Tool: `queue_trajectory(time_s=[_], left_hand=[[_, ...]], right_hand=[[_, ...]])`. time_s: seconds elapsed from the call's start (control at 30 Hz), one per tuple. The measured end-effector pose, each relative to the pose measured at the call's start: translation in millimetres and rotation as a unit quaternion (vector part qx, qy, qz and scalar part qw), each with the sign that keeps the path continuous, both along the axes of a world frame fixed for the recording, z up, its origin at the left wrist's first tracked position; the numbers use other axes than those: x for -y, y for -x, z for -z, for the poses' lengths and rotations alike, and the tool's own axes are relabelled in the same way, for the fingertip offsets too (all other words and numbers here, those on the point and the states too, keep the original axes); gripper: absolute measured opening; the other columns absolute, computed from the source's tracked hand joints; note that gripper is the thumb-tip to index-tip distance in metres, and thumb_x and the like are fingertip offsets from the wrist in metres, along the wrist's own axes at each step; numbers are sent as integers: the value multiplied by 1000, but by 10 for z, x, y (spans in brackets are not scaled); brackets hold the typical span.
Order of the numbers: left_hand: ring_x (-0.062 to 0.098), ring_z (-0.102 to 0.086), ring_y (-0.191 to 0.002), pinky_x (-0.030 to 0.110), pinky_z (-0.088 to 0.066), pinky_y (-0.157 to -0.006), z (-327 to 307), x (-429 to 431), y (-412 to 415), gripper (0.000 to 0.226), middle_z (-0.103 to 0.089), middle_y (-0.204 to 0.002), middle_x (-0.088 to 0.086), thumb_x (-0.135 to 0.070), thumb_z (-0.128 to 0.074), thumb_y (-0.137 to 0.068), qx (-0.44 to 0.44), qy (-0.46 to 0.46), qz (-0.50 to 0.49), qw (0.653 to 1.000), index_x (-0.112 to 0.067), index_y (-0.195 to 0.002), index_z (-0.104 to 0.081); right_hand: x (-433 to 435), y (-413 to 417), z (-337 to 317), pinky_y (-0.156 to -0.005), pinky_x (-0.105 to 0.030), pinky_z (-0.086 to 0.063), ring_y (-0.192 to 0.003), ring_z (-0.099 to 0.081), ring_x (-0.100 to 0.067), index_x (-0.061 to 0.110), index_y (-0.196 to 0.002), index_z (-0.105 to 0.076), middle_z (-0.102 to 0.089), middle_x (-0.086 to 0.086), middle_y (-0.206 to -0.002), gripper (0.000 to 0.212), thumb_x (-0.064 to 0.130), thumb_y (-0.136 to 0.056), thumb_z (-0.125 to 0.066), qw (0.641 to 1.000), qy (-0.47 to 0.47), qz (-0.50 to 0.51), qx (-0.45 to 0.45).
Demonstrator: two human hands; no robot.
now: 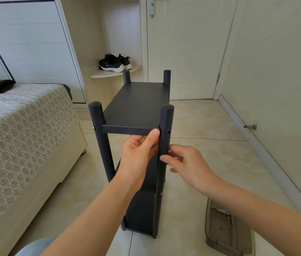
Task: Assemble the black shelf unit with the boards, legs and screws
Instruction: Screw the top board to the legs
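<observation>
- Black shelf unit [142,215] stands upright on the floor [210,145], right of the bed [26,126].
- Left hand [136,156] pinches the top board [136,104] at its near edge; right hand [188,163] grips the near right leg [165,130].
- Likely stiff, light, top-heavy; hold by the legs.

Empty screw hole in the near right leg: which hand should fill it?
Probably the right hand: it holds that leg just below the hole, while the left hand grips the board.

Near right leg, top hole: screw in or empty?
Empty: the near right leg shows a dark open hole; the near left leg has a silver screw head.
</observation>
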State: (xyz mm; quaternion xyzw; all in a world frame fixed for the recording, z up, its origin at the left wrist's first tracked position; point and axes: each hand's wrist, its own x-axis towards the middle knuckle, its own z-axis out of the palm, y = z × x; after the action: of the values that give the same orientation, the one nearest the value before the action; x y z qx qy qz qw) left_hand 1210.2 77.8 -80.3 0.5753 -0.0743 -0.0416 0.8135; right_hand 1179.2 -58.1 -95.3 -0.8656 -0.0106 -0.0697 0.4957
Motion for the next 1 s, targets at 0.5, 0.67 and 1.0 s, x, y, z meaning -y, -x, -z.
queue_trajectory(time_s=[0.5,0.67,1.0], left_hand=[[21,-73,-102,22,-58,-78,-24,64,54,18,-75,-105,11,-21,-59,-98,-12,33,17,999,-10,-108,-69],[23,-71,-107,26,-56,-85,-25,72,52,17,-73,-113,17,-24,-59,-97,-26,25,34,999,-12,-98,-72],[25,-72,-105,30,-59,-88,14,98,15,33,-76,-94,4,-28,-69,-74,-3,45,55,997,-9,-101,-72]], right_hand=[[260,37,25,-93,-32,-55,-102,-67,-9,22,-117,-64,-70,6,-109,25,28,-92,-67,999,-10,-15,-46],[750,-20,508,-91,-31,-54,-103,-64,-13,20,-120,-62,-68,1,-111,29,33,-93,-64,984,75,27,-159],[1095,-135,1750,-102,-35,-46,-125,-55,-30,-7,-141,-38,-51,-19,-141,60,38,-102,-49,877,202,103,-424]])
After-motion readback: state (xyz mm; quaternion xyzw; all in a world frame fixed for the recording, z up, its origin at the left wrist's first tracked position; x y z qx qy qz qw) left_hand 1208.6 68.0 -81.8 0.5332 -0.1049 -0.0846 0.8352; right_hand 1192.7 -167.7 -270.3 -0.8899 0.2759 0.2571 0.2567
